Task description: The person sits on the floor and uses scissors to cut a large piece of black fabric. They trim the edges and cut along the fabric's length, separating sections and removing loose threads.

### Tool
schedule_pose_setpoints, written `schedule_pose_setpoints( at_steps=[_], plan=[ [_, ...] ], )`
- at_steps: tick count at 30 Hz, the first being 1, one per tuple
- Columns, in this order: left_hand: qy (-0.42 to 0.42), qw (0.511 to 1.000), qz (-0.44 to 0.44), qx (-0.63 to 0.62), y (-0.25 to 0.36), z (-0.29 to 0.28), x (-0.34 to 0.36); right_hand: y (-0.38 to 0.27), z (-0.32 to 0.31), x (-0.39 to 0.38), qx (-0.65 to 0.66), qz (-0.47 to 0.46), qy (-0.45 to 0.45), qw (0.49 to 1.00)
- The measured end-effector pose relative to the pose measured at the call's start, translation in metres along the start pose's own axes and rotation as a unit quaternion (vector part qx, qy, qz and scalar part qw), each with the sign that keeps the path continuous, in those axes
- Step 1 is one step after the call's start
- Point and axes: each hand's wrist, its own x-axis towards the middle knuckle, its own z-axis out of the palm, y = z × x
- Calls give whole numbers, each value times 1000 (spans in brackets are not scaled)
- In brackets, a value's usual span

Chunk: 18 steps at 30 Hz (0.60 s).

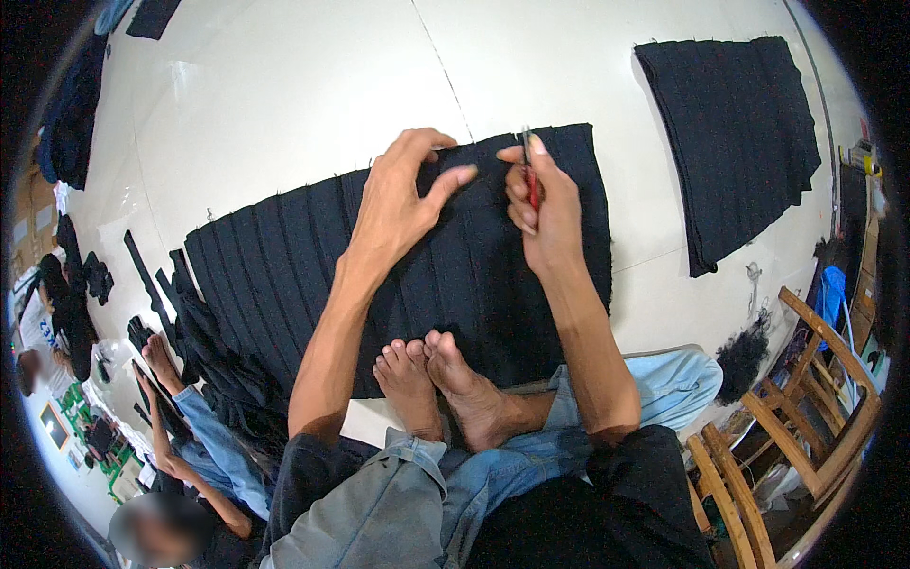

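Note:
A stack or layer of black pleated cloth point(294, 256) lies spread on the pale floor in front of my feet, its folds running from the far edge toward me. Over its far edge, my left hand point(408, 190) is open, thumb and fingers apart and curved, with nothing visible between them. To the right of it, my right hand point(545, 194) is closed around red-handled thread snips point(534, 192). Their slim metal tip points away from me at the cloth's far edge. Whether the tip touches the cloth I cannot tell.
Another folded black pleated piece point(735, 142) lies at the far right. A wooden chair frame point(825, 417) and dark lint point(744, 356) are at the right. Loose black strips point(152, 275) lie at left, where another person point(204, 474) sits. My bare feet point(445, 389) rest at the cloth's near edge.

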Motion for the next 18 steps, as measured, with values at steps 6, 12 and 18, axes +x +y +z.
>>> schedule_pose_setpoints(
  at_steps=[6,12,18],
  plan=[
    [-102,983,26,151,-9,-18,-13,-4,-3,-37,-26,102,-102,989],
    [-98,986,-118,-61,-22,-28,6,21,19,-34,18,132,-123,983],
    [-100,983,-125,-90,-24,-26,8,26,32,-16,44,148,-101,983]
  ],
)
